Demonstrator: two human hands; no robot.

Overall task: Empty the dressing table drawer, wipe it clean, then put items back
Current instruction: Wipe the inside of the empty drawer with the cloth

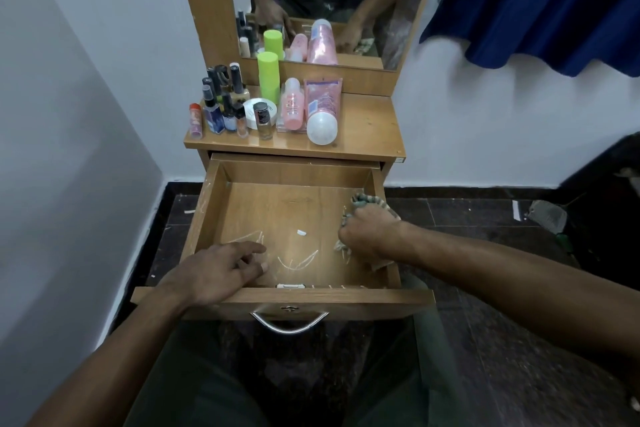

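My right hand [367,230] has its fingers curled tight around a bunched striped cloth [363,203], pressing it onto the floor of the open drawer [294,298] at the right side, close against the right wall. My left hand [221,269] lies over the front left corner of the drawer, fingers loosely spread and holding nothing, fingertips touching the drawer floor.

I judge the wiping step is under way. To do it well I would keep the left hand bracing the front panel so the drawer does not slide, and sweep the cloth in overlapping strokes from the right wall across to the left, working into the corners.

The drawer, pulled fully out from the dressing table [367,128], is nearly empty. A small white scrap [301,233] lies near the middle of its floor, and pale scratch-like marks cross the front half; I cannot tell whether they will wipe off.

The removed items stand on the tabletop above: dark small bottles [221,104] at left, a green cylinder [268,76], a white round jar [258,113], a pink bottle [292,106] and a pink tube [322,107] standing on its white cap.
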